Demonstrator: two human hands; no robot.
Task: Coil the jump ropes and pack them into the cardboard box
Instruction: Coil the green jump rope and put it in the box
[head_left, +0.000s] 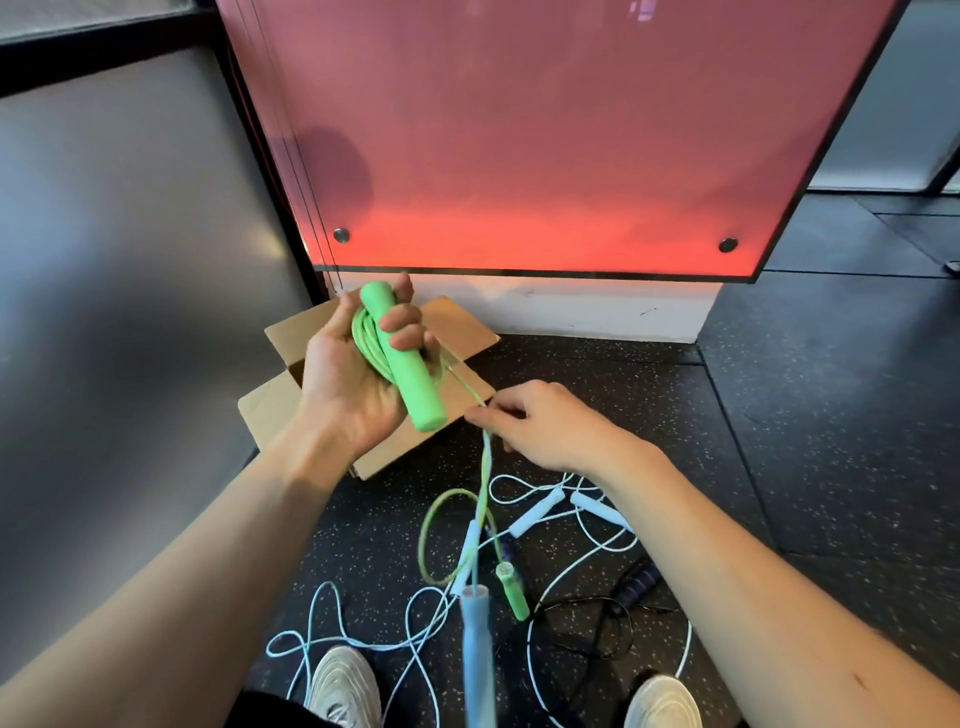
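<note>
My left hand (353, 374) grips a green jump rope handle (402, 358) together with several green loops of its cord, held above the open cardboard box (291, 400) on the floor. My right hand (540, 421) pinches the same green cord (485, 467) just right of the box. The cord drops from there to a loose loop and the second green handle (511, 590) on the floor. A light blue handle (477, 639) hangs close to the camera.
White-handled (537, 512), light blue and dark purple (641, 584) jump ropes lie tangled on the dark speckled floor between my white shoes (343, 686). A red glowing panel (545, 156) with a white base stands behind the box. A grey wall runs along the left.
</note>
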